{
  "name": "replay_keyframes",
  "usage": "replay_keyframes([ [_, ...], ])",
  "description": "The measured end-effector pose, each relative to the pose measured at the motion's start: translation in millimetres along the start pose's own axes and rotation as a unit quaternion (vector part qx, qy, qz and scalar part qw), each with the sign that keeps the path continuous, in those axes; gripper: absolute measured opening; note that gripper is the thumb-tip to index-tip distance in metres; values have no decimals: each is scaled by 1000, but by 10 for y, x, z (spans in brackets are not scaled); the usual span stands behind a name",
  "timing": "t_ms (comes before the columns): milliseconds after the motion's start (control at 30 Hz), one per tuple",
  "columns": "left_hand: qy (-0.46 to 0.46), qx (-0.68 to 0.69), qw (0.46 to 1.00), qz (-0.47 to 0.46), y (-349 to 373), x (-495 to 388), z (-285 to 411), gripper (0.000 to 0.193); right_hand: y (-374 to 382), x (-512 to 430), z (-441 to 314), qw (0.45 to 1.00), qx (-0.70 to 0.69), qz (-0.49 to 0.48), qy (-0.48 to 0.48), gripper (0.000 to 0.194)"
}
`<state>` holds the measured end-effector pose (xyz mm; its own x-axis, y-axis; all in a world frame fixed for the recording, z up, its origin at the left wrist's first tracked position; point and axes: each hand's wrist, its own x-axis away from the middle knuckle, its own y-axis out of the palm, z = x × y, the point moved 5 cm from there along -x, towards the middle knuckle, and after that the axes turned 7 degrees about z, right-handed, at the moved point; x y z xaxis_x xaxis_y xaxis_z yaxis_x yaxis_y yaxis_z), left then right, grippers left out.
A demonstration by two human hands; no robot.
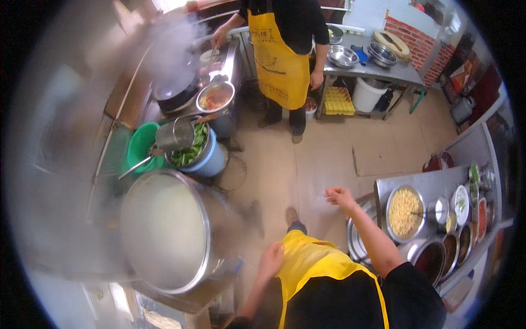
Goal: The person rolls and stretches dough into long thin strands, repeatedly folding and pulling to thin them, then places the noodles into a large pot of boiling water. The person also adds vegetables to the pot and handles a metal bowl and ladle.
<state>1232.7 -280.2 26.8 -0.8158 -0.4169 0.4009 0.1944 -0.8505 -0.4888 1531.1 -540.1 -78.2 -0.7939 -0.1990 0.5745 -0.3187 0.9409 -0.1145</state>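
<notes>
My left hand (272,257) hangs at the left edge of my yellow apron (316,261), fingers curled. Whether it grips the cloth is not clear. Out in the air above the floor is my right hand (340,196), its fingers partly bent; a small pale spot shows at the fingertips, too small to name. Left of me stands a large steel stockpot (205,230), steaming, with cloudy pale liquid (164,230) inside. To my right, a steel counter (384,185) carries a bowl of yellow, bean-like food (404,211) and several containers of sauces and toppings.
Ahead stands another person in a yellow apron (277,61), one hand over a stove with a steaming wok (176,96). Leafy greens (191,150) fill a blue bucket (209,158) beside a green basket (141,144). Steel basins (343,56) sit on the back table (361,72).
</notes>
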Motion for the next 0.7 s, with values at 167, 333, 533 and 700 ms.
replay_keyframes([
  [167, 49, 24, 998, -33, 187, -1226, 1362, 36, -1341, -1124, -997, 992, -97, 81, -1, 22],
  [333, 24, 71, 997, 15, 397, -2212, 2169, 39, -2746, -2811, -1962, 980, -117, 157, -33, 24],
  [533, -124, 30, 990, 57, 992, -2942, 2541, 40, -3913, -5441, -3166, 965, -166, 197, -44, 22],
  [700, -143, 80, 983, 80, 1330, -3239, 3045, 40, -4322, -6874, -3895, 952, -87, 293, -26, 49],
])
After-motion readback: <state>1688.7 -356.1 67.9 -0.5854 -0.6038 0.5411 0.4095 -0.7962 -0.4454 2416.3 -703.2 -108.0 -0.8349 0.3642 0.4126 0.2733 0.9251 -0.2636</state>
